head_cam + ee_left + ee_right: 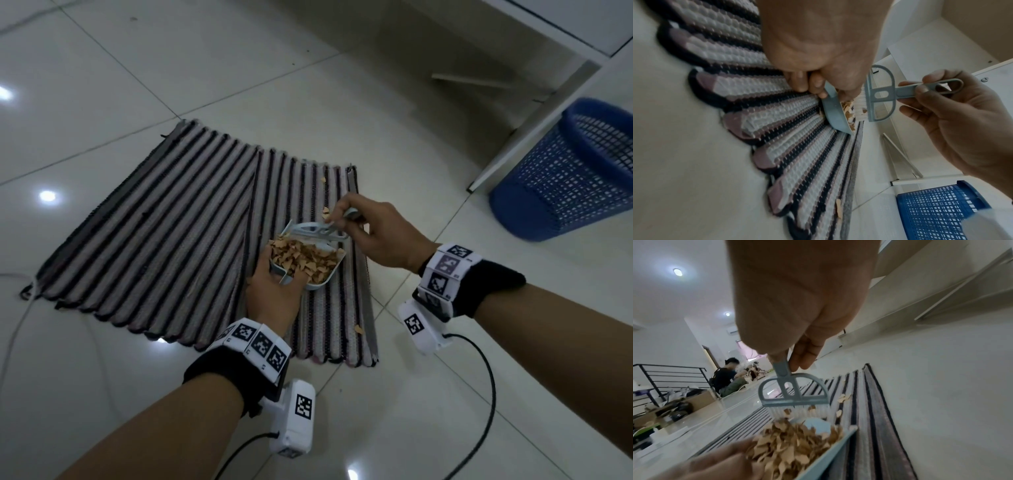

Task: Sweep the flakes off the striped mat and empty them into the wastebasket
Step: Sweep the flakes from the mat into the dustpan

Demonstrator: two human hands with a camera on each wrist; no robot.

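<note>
A striped mat (171,222) lies on the tiled floor. My left hand (274,291) grips the handle of a small grey-blue dustpan (325,279) on the mat's right part; the pan is heaped with tan flakes (301,258). My right hand (373,233) pinches the handle of a grey-blue hand brush (317,230), whose bristles stand at the pan's far lip. From the right wrist the brush (793,392) and the flakes (789,446) in the pan show close up. A few loose flakes (325,212) lie on the mat beyond the brush, one (359,329) near its front edge.
A blue mesh wastebasket (568,174) stands on the floor to the right, beside a white furniture leg (534,126). Cables (479,377) trail from both wrist cameras across the tiles. In the right wrist view a seated person (725,376) and boxes are far off.
</note>
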